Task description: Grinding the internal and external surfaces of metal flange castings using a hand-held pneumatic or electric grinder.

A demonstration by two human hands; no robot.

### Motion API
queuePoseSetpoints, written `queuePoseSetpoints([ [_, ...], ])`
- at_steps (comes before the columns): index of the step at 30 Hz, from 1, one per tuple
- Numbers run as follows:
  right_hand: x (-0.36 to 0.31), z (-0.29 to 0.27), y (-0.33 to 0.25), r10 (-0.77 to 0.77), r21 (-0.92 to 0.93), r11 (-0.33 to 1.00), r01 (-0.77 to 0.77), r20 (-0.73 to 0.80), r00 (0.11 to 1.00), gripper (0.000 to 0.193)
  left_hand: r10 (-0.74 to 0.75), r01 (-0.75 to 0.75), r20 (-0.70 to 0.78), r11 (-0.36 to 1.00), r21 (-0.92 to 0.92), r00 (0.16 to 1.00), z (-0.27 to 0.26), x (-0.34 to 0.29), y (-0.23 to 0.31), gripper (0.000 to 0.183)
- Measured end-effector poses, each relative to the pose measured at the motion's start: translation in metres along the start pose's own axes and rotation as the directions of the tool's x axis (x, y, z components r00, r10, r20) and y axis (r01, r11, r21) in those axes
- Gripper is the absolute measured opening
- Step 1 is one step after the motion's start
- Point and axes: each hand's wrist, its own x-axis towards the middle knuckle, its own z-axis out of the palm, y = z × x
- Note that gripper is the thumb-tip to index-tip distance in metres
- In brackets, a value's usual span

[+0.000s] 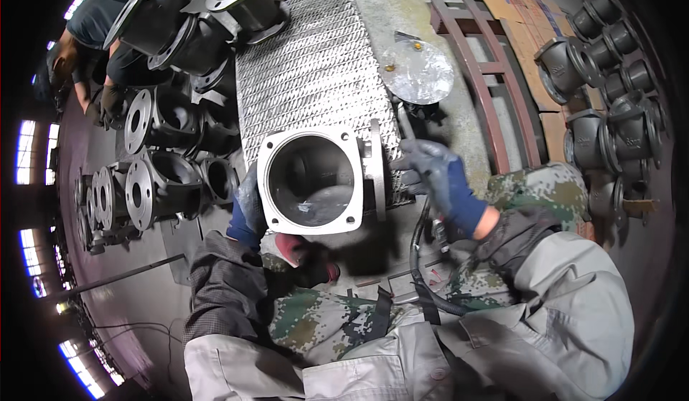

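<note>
A metal valve body (310, 230) stands on a ridged metal plate (308, 56) in front of me, its square flange with corner holes facing up. A round flange (377, 171) juts from its right side. Inside the bore it is dark, with a lighter patch low down. My left hand (248, 203), in a blue and grey glove, holds the casting's left side; its fingertips are hidden behind the flange. To the right of the casting, my gloved right hand (441, 178) is closed round a slim grey rod-shaped tool (404, 122), apart from the flange.
More dark flanged castings (165, 185) crowd the left; others (596, 132) stand at far right by cardboard (524, 20). A round-topped stool (423, 74) and a reddish metal frame (495, 78) lie beyond my right hand. A black hose (415, 250) curves near my lap. Another person (97, 31) bends at upper left.
</note>
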Motion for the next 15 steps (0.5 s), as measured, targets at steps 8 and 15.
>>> queuePoseSetpoints([
  [8, 0.008, 0.033, 0.054, -0.019, 0.149, 0.986, 0.074, -0.343, 0.939, 0.024, 0.337, -0.308, 0.159, 0.452, 0.837, 0.928, 0.014, -0.001, -0.019, 0.046],
  [15, 0.019, 0.055, 0.062, -0.073, 0.065, 0.993, 0.100, -0.334, 0.940, 0.021, 0.298, -0.171, -0.092, 0.743, 0.647, 0.950, 0.028, -0.047, -0.007, 0.036],
])
